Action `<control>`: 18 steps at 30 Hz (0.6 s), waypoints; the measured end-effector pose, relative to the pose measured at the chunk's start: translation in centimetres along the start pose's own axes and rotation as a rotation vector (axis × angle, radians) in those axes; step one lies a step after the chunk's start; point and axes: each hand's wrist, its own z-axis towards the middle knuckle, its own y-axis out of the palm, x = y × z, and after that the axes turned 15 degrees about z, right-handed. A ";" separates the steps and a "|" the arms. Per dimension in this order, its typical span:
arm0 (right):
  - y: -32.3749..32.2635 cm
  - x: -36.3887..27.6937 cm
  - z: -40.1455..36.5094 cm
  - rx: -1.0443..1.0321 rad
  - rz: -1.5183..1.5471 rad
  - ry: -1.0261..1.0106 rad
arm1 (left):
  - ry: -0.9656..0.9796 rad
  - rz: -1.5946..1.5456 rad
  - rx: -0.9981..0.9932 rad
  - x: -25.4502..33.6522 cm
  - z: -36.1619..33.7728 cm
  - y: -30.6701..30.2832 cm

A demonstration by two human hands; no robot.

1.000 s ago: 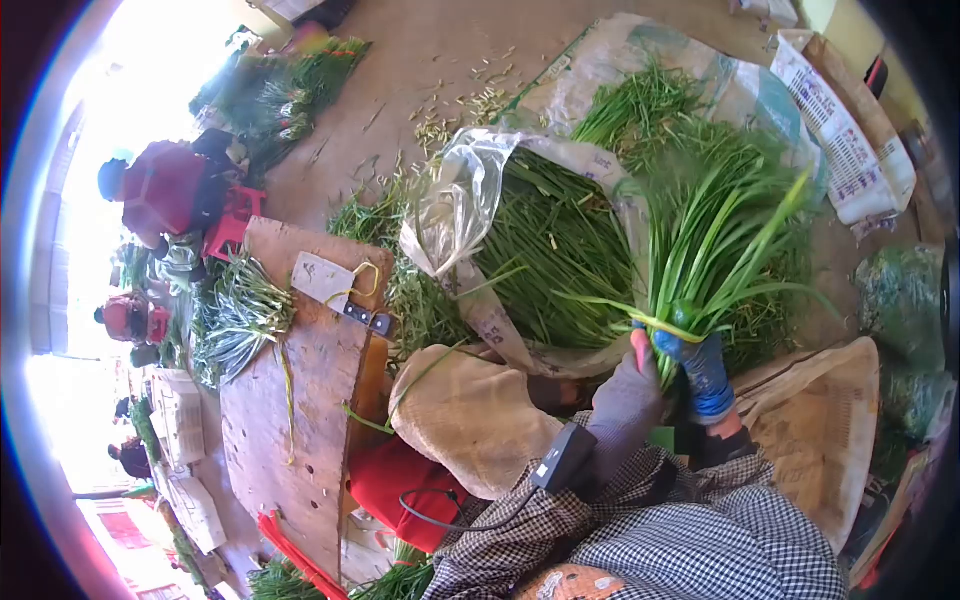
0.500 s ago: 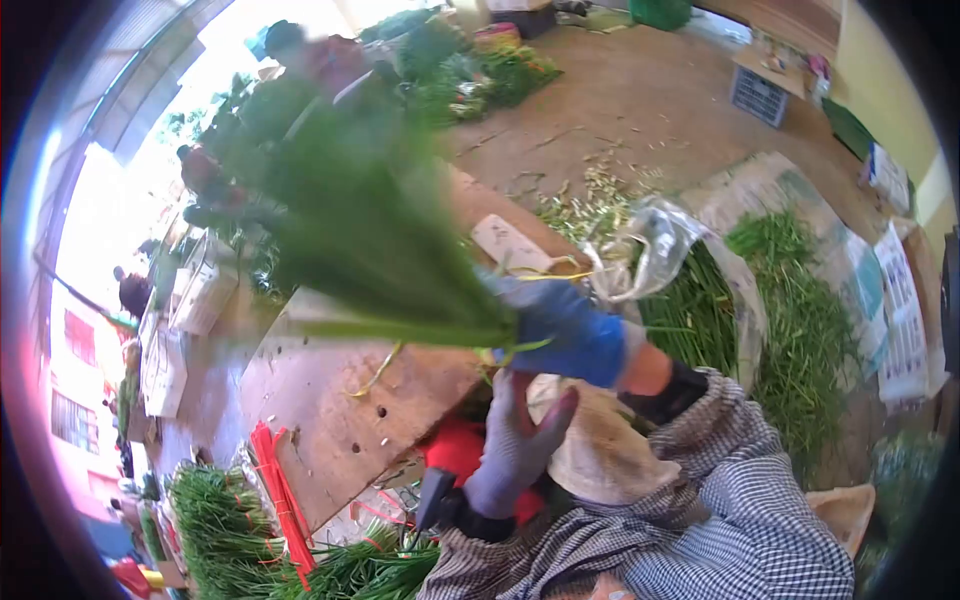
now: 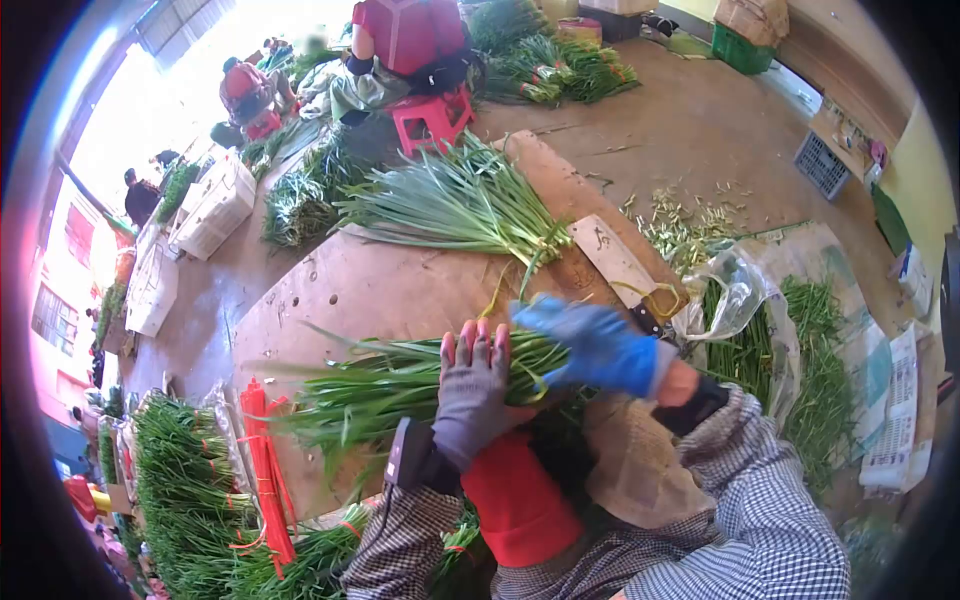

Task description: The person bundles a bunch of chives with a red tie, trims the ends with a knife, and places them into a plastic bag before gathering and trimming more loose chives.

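Bunch of greens (image 3: 375, 395): lying across the near part of the board (image 3: 290, 335), leaves fanning to the left and stalks gathering on the right, an arrangement apparently bringing the stem ends in front of the right arm.

Left hand (image 3: 472, 395): wearing grey and laying its straight fingers over the top of the bunch, palm down, probably keeping the long leaves from sliding or spreading.

Right hand (image 3: 600, 350): wearing blue and hovering about the stem end (motion is blurring its fingers, so whether it is grasping anything cannot be told).

Second bunch (image 3: 455, 205): resting on the far part of the board, its stalks pointing right toward a white card (image 3: 612, 260); lying apart from the first, it is seemingly leaving the near surface free for handling.

Red strips (image 3: 262, 450): hanging at the board's left edge, likely for easy reach.

Clear bag (image 3: 735, 295): gaping open on the right, its position and wide mouth presumably giving ready access to the greens inside.

Co-worker (image 3: 410, 35): sitting on a pink stool (image 3: 432, 120) beyond the board, back turning to the camera.
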 end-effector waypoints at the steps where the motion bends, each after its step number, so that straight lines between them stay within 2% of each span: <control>1: -2.1 0.9 -1.2 0.150 -0.019 -0.137 | 0.000 -0.008 -0.001 -0.1 0.7 -0.2; 3: -5.2 3.1 -5.6 0.195 -0.077 0.145 | -0.026 -0.062 -0.147 0.0 1.3 -1.0; 4: -6.1 3.4 -7.4 0.194 -0.075 0.144 | 0.005 0.007 -0.076 -0.3 1.4 -0.4; 5: -6.6 3.3 -9.1 0.083 -0.182 0.432 | 0.005 0.010 -0.075 -0.4 1.7 0.0; 6: -6.8 3.0 -10.2 -0.028 -0.288 0.722 | -0.017 0.013 -0.164 -0.5 2.2 0.2; 7: -6.6 3.0 -10.7 -0.021 -0.285 0.725 | -0.036 0.017 -0.255 -0.4 2.7 0.6; 9: -5.9 3.2 -11.3 -0.112 -0.286 0.796 | -0.076 0.053 -0.238 0.0 3.2 2.1; 11: -5.3 4.5 -11.8 -0.089 -0.301 0.809 | -0.110 0.087 -0.215 0.7 3.4 2.1; 13: -5.1 5.6 -12.4 0.016 -0.262 0.770 | -0.230 0.104 -0.179 1.9 3.3 1.5; 14: -5.7 5.3 -13.0 0.163 -0.194 0.618 | -0.223 0.108 -0.177 2.1 3.2 1.2; 15: -6.3 5.1 -13.3 0.169 -0.195 0.617 | -0.212 0.121 -0.198 2.0 3.2 1.0; 17: -7.1 4.4 -13.8 0.268 -0.001 0.737 | -0.201 0.135 -0.218 2.2 3.3 0.3; 18: -7.2 3.6 -14.1 0.291 -0.009 0.701 | -0.164 0.199 -0.154 2.5 3.4 -0.2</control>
